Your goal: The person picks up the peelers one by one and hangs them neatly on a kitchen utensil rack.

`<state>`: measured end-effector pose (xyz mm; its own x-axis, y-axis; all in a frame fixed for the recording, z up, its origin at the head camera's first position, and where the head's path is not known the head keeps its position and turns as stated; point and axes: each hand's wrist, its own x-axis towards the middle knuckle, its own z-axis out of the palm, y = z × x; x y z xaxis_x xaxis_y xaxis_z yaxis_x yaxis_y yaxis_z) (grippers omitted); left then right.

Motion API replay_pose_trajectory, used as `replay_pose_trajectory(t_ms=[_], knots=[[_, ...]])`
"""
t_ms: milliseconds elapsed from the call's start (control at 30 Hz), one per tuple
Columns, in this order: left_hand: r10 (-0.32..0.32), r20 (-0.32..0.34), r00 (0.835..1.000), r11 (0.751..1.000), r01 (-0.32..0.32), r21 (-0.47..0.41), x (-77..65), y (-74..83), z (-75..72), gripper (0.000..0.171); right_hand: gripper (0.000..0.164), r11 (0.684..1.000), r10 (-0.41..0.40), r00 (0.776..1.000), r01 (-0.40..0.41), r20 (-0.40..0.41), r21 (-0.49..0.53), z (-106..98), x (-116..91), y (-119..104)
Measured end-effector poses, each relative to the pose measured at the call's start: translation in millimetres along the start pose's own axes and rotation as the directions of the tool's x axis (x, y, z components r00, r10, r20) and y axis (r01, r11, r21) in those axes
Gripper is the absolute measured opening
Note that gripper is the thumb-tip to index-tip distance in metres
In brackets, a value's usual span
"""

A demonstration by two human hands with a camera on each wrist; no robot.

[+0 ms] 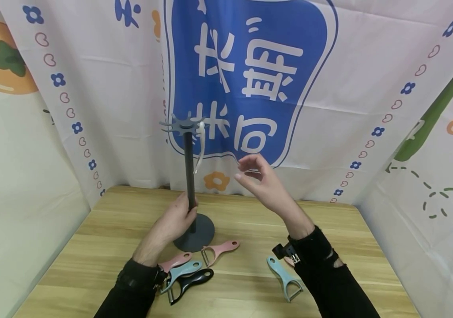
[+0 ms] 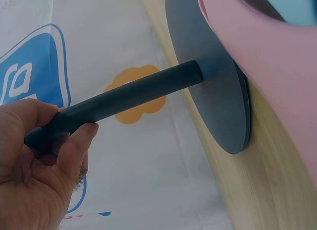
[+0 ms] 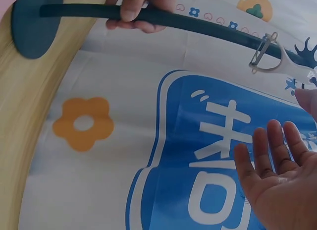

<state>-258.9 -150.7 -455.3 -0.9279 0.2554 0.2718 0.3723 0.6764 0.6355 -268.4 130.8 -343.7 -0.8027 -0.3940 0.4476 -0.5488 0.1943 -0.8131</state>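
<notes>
My left hand (image 1: 174, 219) grips the dark pole of a stand (image 1: 188, 170) low down, above its round base (image 1: 206, 232). In the left wrist view thumb and fingers wrap the pole (image 2: 133, 93). A white peeler (image 1: 201, 148) hangs from the hooked top (image 1: 183, 126), on the right side; its blade end points down along the pole. To the right of the stand my right hand (image 1: 264, 183) is raised in the air, fingers loosely bent and apart. The right wrist view shows that hand (image 3: 282, 175) with bare palm and spread fingers, apart from the white peeler (image 3: 290, 66).
By the base lie a pink peeler (image 1: 224, 249), another pink one (image 1: 178, 260), a light blue one (image 1: 186, 268) and a black one (image 1: 194, 279), some overlapping. A second light blue peeler (image 1: 283, 277) lies near the right sleeve. Printed cloth (image 1: 111, 88) hangs behind the wooden table (image 1: 242, 296).
</notes>
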Motion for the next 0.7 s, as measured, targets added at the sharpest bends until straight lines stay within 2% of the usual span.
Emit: replay_pose_trajectory(t_ms=[267,700], knots=[[-0.012,0.002,1.000,1.000,0.012,-0.008,-0.9,2.5,-0.2,0.011,0.042,0.985,0.033,0.999,-0.026,0.035,-0.172,-14,-18,15],[-0.013,0.003,1.000,1.000,0.013,-0.006,-1.0,1.4,-0.2,0.011,0.044,0.917,0.092,0.988,-0.036,0.122,-0.398,-29,-37,37]])
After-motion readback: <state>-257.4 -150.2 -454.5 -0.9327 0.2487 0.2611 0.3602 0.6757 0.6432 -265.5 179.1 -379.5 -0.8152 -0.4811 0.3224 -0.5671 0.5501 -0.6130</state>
